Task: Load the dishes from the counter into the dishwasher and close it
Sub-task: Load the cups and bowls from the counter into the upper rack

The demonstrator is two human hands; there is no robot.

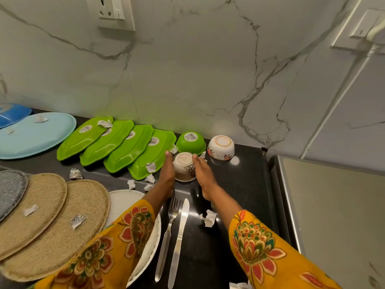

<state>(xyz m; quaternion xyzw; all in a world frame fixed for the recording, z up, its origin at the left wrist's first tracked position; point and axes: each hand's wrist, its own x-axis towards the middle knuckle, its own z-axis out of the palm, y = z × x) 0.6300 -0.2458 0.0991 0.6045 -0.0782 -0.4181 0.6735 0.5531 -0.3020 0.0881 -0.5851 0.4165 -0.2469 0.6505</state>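
An upside-down cream bowl with a dark pattern [184,166] stands on the black counter [239,184]. My left hand [167,174] lies flat against its left side and my right hand [203,174] against its right side, fingers straight. Behind it sit an inverted green bowl [190,142] and an inverted white floral bowl [221,147]. Several green leaf-shaped plates [116,147] lie in a row to the left. A fork [168,232] and a knife [179,240] lie near the front, beside a white plate [150,247] partly under my left sleeve.
Light blue [35,136] and dark blue [12,113] trays lie at far left. Round woven mats [52,222] overlap at front left. Crumpled paper scraps [209,219] are scattered about. A grey appliance top [333,215] adjoins the counter on the right. Marble wall behind.
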